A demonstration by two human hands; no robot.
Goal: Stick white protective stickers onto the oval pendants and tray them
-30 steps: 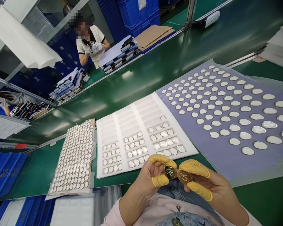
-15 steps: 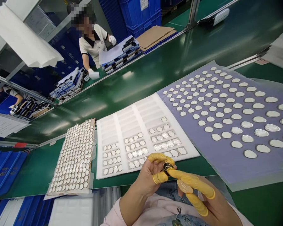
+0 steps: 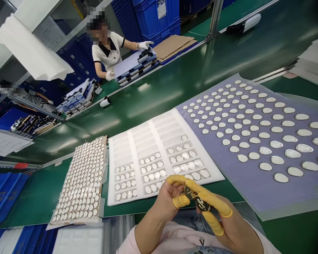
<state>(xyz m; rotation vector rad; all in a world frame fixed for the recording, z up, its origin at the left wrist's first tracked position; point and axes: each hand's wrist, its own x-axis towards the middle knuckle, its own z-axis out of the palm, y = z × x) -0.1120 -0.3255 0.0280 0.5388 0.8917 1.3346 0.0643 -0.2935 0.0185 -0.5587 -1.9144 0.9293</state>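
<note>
At the bottom centre of the frame, the left hand (image 3: pixel 169 199) and right hand (image 3: pixel 225 225), in yellow finger cots (image 3: pixel 209 197), pinch narrowly on what look like two gold oval plates (image 3: pixel 197 199), held up off the white foam tray (image 3: pixel 159 141), apparently for close viewing.

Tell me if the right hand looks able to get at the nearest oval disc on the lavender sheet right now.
Probably yes: nothing lies between the right hand and the nearest oval disc on the lavender sheet, though it holds a gold oval piece.
</note>
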